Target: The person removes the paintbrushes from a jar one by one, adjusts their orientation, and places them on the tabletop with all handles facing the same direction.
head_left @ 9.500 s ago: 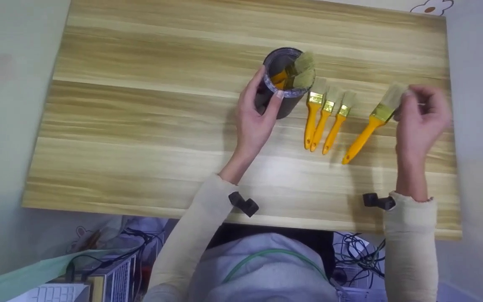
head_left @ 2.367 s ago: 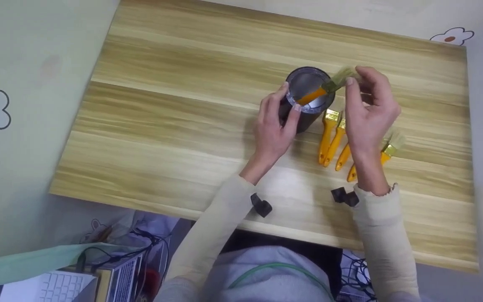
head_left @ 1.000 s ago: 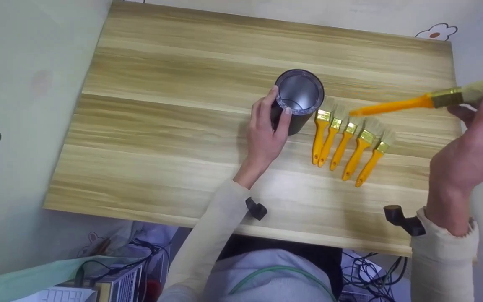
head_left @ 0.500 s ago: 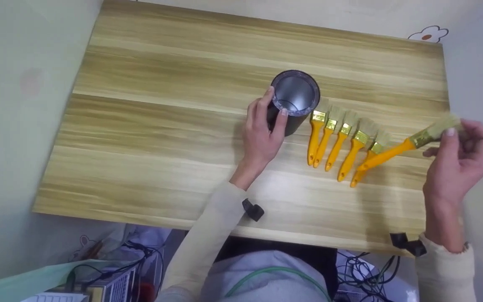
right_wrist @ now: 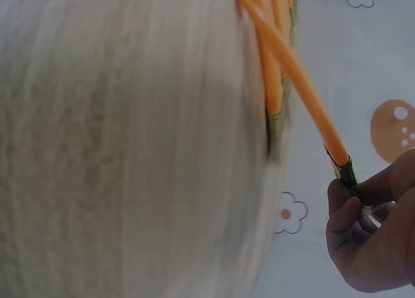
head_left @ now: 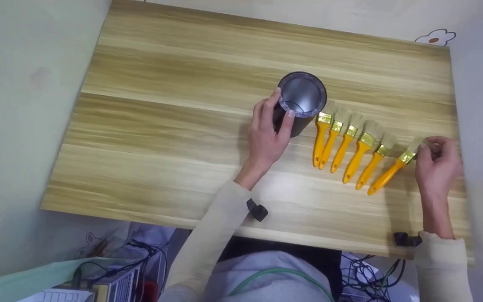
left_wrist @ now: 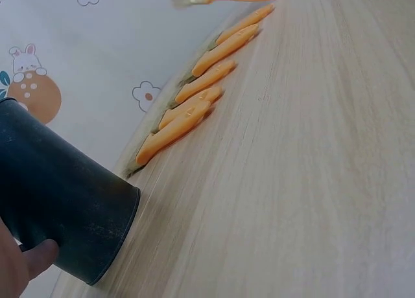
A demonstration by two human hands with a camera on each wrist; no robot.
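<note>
A dark cylindrical cup (head_left: 301,100) stands upright and empty on the wooden table (head_left: 174,138). My left hand (head_left: 271,131) grips its near side; in the left wrist view the cup (left_wrist: 61,214) fills the lower left. Right of it lie several orange-handled paintbrushes (head_left: 348,136) in a slanted row, also seen as brushes (left_wrist: 194,107). My right hand (head_left: 436,161) pinches the bristle end of the rightmost brush (head_left: 390,173), held at the row's right end. In the right wrist view the fingers (right_wrist: 363,236) hold that brush (right_wrist: 295,71) by its ferrule.
The table's right edge (head_left: 461,167) lies close to my right hand. A flower-patterned surface (head_left: 434,37) surrounds the table. Cables and boxes (head_left: 111,272) sit below the near edge. The left half of the table holds nothing.
My right hand has brought the last brush down from mid-air to the right end of the row. Earlier brushes left the cup one by one. My left hand stays on the cup.
</note>
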